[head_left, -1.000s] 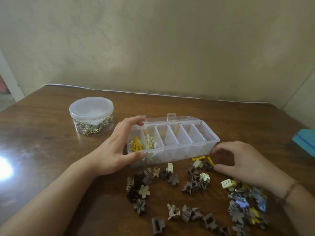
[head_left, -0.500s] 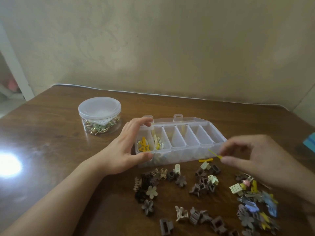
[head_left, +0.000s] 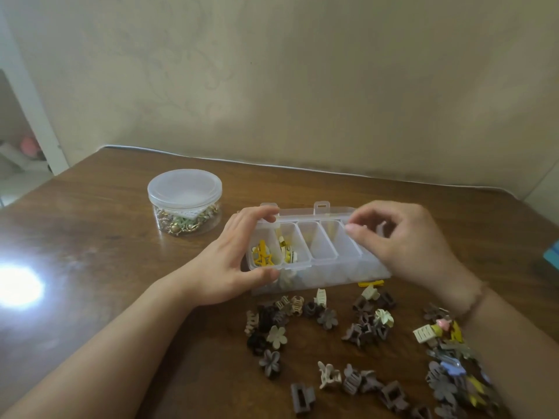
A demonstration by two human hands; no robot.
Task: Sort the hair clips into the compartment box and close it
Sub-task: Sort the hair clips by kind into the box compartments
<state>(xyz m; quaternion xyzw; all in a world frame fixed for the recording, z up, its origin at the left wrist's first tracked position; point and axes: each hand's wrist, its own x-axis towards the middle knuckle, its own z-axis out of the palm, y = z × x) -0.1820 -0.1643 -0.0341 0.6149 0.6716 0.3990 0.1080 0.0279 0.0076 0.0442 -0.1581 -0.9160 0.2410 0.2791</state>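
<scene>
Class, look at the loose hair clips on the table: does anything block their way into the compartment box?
Nothing visible does. The compartment box is open, lid back. The left hand grips its end; the right hand hovers over the right compartments, covering them.

Clear plastic box (head_left: 314,252) on glossy wood table (head_left: 90,237).

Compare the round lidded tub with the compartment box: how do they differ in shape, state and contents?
The round tub is cylindrical and its lid is on; the compartment box is a long rectangle, open, split into cells. The tub is packed with small gold-toned pieces; the box has yellow clips and pale clips in its two leftmost cells, while the next two look empty. The left hand grips the box; the tub stands untouched. Both are clear plastic on the table.
</scene>
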